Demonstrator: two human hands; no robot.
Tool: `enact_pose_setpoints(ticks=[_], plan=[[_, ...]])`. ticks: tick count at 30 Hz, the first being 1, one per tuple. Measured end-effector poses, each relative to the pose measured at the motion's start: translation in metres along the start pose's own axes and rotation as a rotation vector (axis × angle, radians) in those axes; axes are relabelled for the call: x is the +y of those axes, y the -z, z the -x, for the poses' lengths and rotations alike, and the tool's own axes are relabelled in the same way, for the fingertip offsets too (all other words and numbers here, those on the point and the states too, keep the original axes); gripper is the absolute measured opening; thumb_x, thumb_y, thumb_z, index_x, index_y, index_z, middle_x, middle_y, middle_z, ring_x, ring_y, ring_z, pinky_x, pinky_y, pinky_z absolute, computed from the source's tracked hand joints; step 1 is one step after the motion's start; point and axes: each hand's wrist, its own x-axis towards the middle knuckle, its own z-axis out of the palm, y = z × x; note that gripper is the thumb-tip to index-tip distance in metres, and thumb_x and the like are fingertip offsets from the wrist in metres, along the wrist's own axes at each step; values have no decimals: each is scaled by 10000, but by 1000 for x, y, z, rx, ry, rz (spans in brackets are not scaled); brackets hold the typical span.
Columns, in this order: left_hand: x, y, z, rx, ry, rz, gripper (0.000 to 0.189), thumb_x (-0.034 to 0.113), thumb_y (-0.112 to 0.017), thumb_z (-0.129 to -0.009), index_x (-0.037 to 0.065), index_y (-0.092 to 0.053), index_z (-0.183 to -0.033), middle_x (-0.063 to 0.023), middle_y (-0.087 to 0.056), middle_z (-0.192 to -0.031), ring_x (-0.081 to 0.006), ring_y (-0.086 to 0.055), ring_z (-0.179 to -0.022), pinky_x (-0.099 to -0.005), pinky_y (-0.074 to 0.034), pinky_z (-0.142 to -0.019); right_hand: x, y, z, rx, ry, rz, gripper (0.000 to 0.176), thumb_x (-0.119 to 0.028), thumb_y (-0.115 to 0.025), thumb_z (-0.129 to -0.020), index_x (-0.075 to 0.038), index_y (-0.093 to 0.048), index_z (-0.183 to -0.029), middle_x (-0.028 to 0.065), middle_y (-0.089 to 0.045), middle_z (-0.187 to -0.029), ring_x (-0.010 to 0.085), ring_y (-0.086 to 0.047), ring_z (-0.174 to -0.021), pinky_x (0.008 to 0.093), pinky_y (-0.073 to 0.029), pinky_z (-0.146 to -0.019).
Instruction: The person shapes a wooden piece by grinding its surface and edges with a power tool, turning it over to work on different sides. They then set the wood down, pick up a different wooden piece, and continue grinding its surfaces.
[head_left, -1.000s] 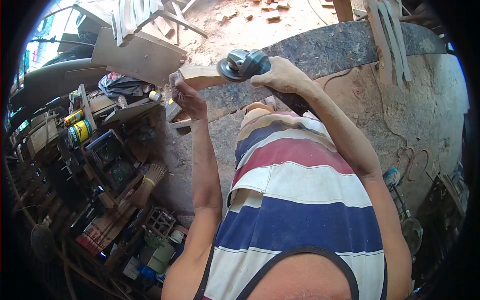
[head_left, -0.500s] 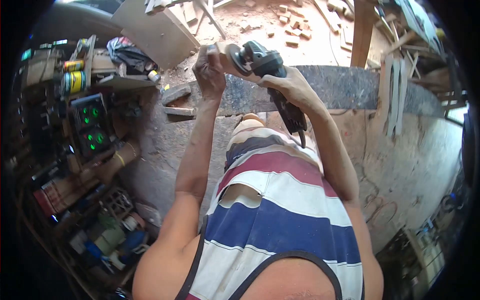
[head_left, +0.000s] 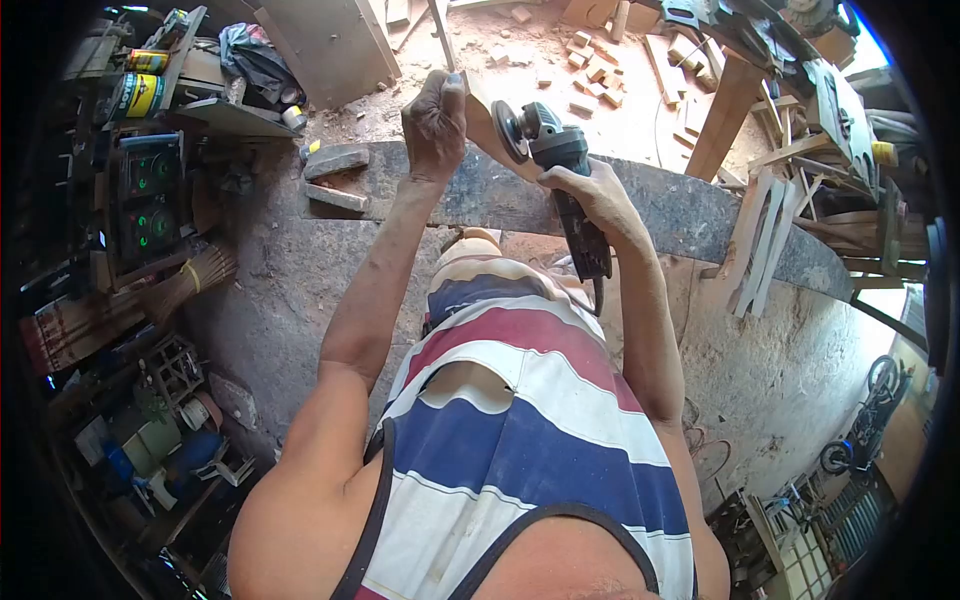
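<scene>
My left hand (head_left: 436, 122) is closed around the end of a curved piece of wood (head_left: 484, 122), holding it up over the workbench (head_left: 490, 196). My right hand (head_left: 602, 200) grips a dark angle grinder (head_left: 562, 148) by its body, the handle slanting down toward my waist. Its round disc (head_left: 511, 132) faces the wood and overlaps its edge in this view. A power cord (head_left: 599, 296) hangs from the grinder's lower end. Part of the wood lies behind the disc and the grinder's head.
Two short blocks (head_left: 337, 162) lie on the bench's left end. Beyond it, small wood offcuts (head_left: 597, 68) and sawdust cover the floor. Thin wood strips (head_left: 762, 240) lean at the right. Shelves with cans (head_left: 139, 95) and a speaker with green lights (head_left: 150, 190) stand left.
My view has turned and shifted a little. The grinder and both hands are slightly differently angled, with the wood now showing more between the left hand and the disc. Both grips stay the same.
</scene>
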Motion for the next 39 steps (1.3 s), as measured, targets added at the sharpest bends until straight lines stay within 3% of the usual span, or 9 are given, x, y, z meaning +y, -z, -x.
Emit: enact_pose_setpoints(ticks=[6,9,13,14,21,31,35,36,39], plan=[[-5,13,2,-36,30,39,488,468,-488,-1196,53,-606,-968,-35,-528,-758,-114,-509,-725,-360,-445,-627,30,5,-11,4,-49,111,517,-451,-823,-813,13,-800,-1041,69,-728,-843,185,-652,-783,357,-520,-743],[-13,21,11,-130,49,0,512,422,-407,-1229,-16,-653,-1128,-185,-649,-971,-280,-619,-903,-403,-517,-836,27,-4,-11,8,19,45,518,-439,-829,-830,24,-799,-1057,72,-744,-859,196,-664,-814,362,-532,-772],[-6,22,12,-143,77,-46,426,318,-423,-1216,-23,-674,-1173,-156,-678,-1009,-246,-639,-945,-384,-523,-873,-7,-18,-5,-26,106,-101,506,-445,-834,-859,14,-784,-1066,58,-717,-859,161,-632,-791,342,-520,-762],[1,17,12,-99,14,37,392,341,-480,-1193,26,-603,-995,-33,-513,-801,-125,-468,-791,-353,-444,-692,-14,-17,-6,-31,114,-97,512,-434,-835,-841,19,-784,-1075,77,-727,-868,181,-648,-805,353,-531,-776],[-6,19,18,-129,142,162,431,331,-430,-1203,-4,-680,-1100,-54,-696,-991,-149,-658,-928,-325,-542,-854,5,-12,-27,22,65,-17,578,-463,-837,-768,50,-797,-1029,140,-765,-873,244,-690,-785,380,-559,-773],[-24,35,17,-159,113,119,471,443,-481,-1210,12,-664,-1163,-90,-724,-1057,-161,-686,-967,-345,-569,-839,69,14,-20,151,-141,359,642,-519,-829,-770,48,-823,-1070,271,-813,-1008,384,-804,-914,454,-623,-871],[-10,48,29,17,742,432,567,546,-467,-1195,33,-688,-1295,-156,-756,-1262,-250,-712,-1211,-405,-551,-1067,109,45,7,285,-266,326,590,-476,-836,-798,30,-806,-1098,241,-816,-1009,338,-801,-921,437,-611,-880],[-5,70,27,-349,723,693,554,471,-405,-1214,15,-702,-1319,-220,-690,-1459,-362,-662,-1360,-488,-543,-1160,124,51,18,359,-248,244,590,-485,-836,-796,23,-811,-1096,243,-820,-1019,346,-808,-946,433,-613,-891],[14,83,36,-212,1205,1017,672,569,-436,-1181,1,-603,-1500,-291,-644,-1520,-409,-639,-1390,-510,-491,-1247,143,75,54,508,-277,109,559,-482,-832,-815,20,-813,-1062,202,-817,-969,306,-803,-921,414,-599,-855]])
